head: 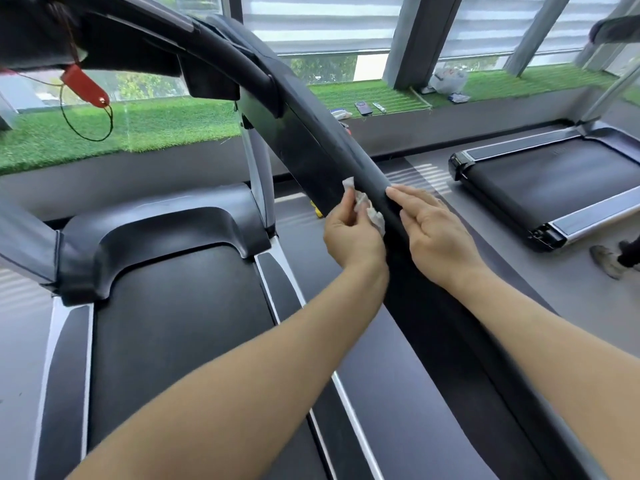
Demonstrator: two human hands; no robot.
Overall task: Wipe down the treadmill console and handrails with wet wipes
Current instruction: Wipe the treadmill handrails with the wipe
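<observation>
A person's left hand (353,233) pinches a crumpled white wipe (372,211) against a treadmill's black handrail (349,150), while the right hand (436,233) rests straight-fingered on the rail's other side.

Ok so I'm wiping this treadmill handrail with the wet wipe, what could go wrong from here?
1. The wet wipe is bunched small in your left hand, so it may skip parts of the handrail, especially the far side where your right hand rests bare.
2. The red safety key hangs by its cord near the console; a wide sweep there could snag it.
</observation>
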